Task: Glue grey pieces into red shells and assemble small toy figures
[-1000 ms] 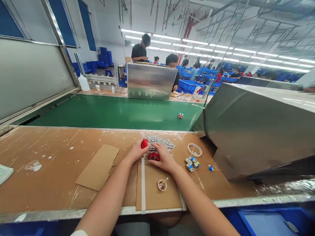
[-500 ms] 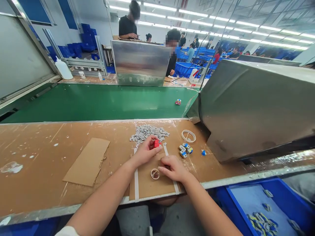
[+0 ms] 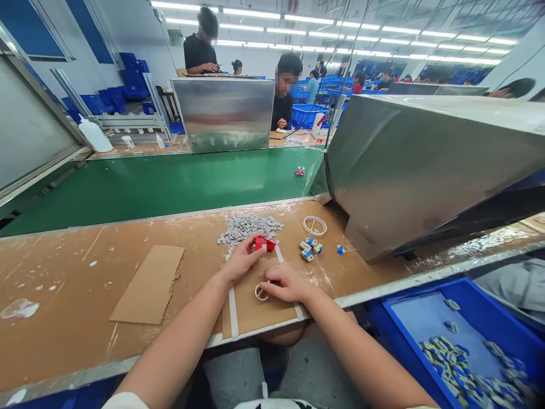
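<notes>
My left hand point(image 3: 242, 260) is closed around a small red toy-like block point(image 3: 264, 243), holding it just above the cardboard mat point(image 3: 247, 315). My right hand point(image 3: 287, 282) is curled with thumb and fingers together at the small white ring point(image 3: 257, 296). A thin stick lies across that ring, partly covered by the fingers; what they grip is too small to tell. Beyond my left hand spreads a pile of small grey pieces point(image 3: 249, 227). Several blue, white and yellow blocks point(image 3: 310, 249) lie to the right of my hands, with one small blue piece point(image 3: 340, 249) farther right.
A larger white ring point(image 3: 314, 225) lies behind the blocks. Cardboard point(image 3: 147, 287) is on the left. A green belt point(image 3: 179, 180) runs behind the table, carrying a colourful block point(image 3: 300, 170). A metal housing point(image 3: 409, 182) stands right, above a blue bin point(image 3: 409, 346) of blocks. Co-workers sit beyond.
My right hand has moved onto the small white ring, covering part of it. The red block has turned in my left hand and shows more of its length. The camera view has shifted.
</notes>
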`<state>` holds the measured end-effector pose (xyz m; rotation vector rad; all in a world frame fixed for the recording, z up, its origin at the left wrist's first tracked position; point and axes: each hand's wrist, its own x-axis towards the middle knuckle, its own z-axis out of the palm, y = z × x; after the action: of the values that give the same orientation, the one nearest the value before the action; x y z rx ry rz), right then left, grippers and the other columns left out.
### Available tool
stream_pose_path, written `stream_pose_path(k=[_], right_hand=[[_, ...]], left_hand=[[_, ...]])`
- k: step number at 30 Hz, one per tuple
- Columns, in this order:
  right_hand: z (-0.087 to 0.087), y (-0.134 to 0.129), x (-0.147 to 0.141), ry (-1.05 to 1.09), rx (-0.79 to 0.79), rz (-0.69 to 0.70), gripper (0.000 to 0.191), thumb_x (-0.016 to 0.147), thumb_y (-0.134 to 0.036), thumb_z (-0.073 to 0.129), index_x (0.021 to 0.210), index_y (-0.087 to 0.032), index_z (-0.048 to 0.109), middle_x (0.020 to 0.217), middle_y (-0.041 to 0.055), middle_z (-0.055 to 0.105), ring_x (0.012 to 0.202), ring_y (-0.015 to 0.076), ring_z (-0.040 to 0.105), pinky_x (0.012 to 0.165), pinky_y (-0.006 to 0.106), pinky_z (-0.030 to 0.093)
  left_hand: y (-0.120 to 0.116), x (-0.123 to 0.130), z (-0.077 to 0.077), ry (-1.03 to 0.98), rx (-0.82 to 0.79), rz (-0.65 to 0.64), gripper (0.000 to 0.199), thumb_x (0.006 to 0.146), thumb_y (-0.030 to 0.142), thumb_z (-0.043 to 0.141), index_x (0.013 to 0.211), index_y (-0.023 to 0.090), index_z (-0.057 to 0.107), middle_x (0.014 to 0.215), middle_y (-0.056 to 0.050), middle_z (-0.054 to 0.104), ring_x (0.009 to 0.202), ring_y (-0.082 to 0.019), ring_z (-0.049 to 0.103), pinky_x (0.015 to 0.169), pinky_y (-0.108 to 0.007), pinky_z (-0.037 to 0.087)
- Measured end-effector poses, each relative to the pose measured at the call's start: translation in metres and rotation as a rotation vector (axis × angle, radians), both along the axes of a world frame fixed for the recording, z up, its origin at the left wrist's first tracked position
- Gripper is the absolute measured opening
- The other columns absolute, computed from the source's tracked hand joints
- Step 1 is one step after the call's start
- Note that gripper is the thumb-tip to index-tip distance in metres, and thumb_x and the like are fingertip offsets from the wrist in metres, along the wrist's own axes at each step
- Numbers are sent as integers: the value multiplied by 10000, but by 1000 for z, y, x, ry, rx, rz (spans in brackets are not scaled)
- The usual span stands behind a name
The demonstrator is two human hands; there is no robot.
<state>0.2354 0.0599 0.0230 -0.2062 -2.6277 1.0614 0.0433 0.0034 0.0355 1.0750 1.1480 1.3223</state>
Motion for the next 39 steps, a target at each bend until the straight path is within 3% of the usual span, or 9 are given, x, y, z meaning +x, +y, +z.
stream_pose_path(k=[2,6,9,12,17,20,24,27,39], right_hand=[[-2,0,0,2,8,-5,521,1044,-503,523,637,-203,402,600,-18,480,590,118,404,603,279,256],[-6,1,0,6,24,-18,541,1044,-536,530,638,-196,422,594,-27,476,578,111,373,601,282,238],[-10,4,0,22,-4,-20,559,1037,-558,528,626,-195,421,576,-41,427,570,110,353,599,283,238],[-12,10,-3,26,-54,-1,577,1027,-567,517,601,-198,393,568,-50,371,571,111,340,600,284,243],[-9,11,-8,-7,-177,-21,575,1007,-574,517,594,-211,348,580,-57,309,576,107,326,587,274,242],[-8,2,-10,52,-184,-95,552,1015,-546,510,603,-210,364,583,-53,338,590,110,340,596,269,251],[-10,-8,-8,139,-38,-163,475,1009,-446,560,621,-201,434,586,-39,430,599,114,369,614,281,257],[-12,-8,-5,174,16,-207,477,1004,-417,565,613,-209,391,579,-41,401,587,115,347,609,290,243],[-17,-2,0,259,-71,-115,475,998,-332,566,602,-217,330,559,-53,320,550,110,315,578,290,254]], left_hand=[[-5,-6,1,-12,-37,-41,647,846,499,834,1388,223,614,1146,-61,735,747,-107,604,648,-236,446],[-17,-18,-3,-43,-27,-67,663,784,398,903,1357,219,623,1222,-99,722,1014,-190,704,896,-311,542],[-20,-22,-11,-41,-1,-33,637,758,355,922,1296,204,616,1203,-95,718,1061,-195,710,983,-339,536],[-17,-21,-18,28,36,4,567,741,329,923,1201,179,628,1183,-93,717,1025,-175,708,953,-315,538],[-16,-14,-18,246,-54,22,532,747,379,883,1158,171,617,958,-29,715,653,-91,608,599,-224,465],[-21,-13,-16,360,-59,87,531,744,393,880,1151,177,616,875,0,691,561,-73,534,508,-210,382],[-26,-13,-15,269,-57,120,538,767,423,875,1125,211,534,866,19,679,571,-68,537,534,-201,378],[-26,-12,-16,221,-48,84,561,765,428,883,1116,220,498,898,9,690,672,-96,603,631,-222,435],[-25,-11,-20,344,-33,66,447,793,354,845,1094,221,543,872,16,682,735,-131,618,689,-250,465]])
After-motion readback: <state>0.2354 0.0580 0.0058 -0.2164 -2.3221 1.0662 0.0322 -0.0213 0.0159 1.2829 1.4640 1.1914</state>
